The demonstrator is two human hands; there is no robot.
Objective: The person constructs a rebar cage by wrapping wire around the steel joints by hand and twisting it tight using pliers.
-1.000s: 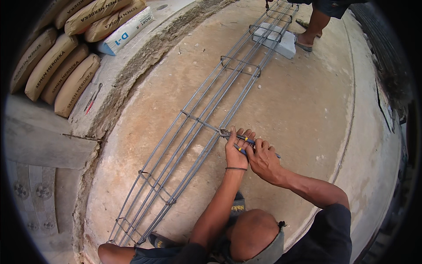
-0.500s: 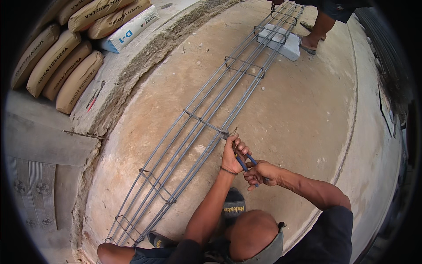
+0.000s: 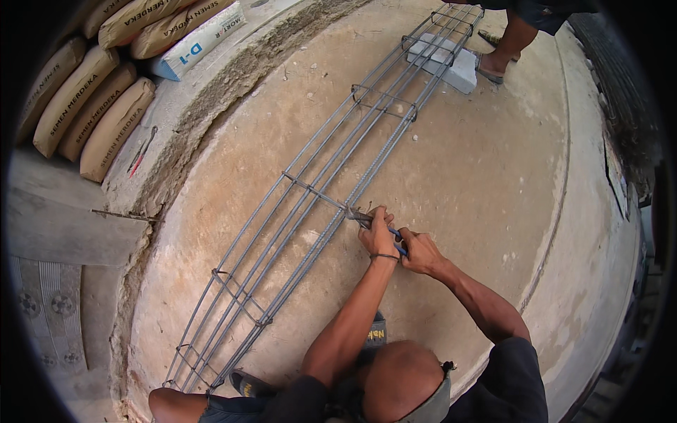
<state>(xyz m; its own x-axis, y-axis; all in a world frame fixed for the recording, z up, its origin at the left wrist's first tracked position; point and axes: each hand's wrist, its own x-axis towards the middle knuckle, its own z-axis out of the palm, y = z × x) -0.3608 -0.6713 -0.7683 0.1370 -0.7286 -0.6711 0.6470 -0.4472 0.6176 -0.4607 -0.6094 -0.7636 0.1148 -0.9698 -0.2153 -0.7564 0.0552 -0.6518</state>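
Note:
A long cage of steel reinforcing bars [image 3: 305, 185] with square stirrups runs diagonally over the floor. My left hand [image 3: 378, 231] is closed around the front part of blue-handled pincers [image 3: 362, 218], just right of the cage. The dark head of the pincers is at a stirrup corner [image 3: 348, 211], where a thin wire end sticks up. My right hand [image 3: 422, 253] grips the blue handles behind my left hand. Its fingers are partly hidden.
A pale block [image 3: 462, 72] lies under the cage's far end, beside another person's sandalled foot [image 3: 495, 63]. Brown cement bags [image 3: 116, 130] and a white bag [image 3: 201, 41] are stacked at the upper left. Red-handled pincers [image 3: 143, 151] lie on the rough concrete ledge [image 3: 187, 134].
My hands have shifted slightly up and closer together on the pincers. My right hand has turned, its back now facing up. The whole view has moved slightly.

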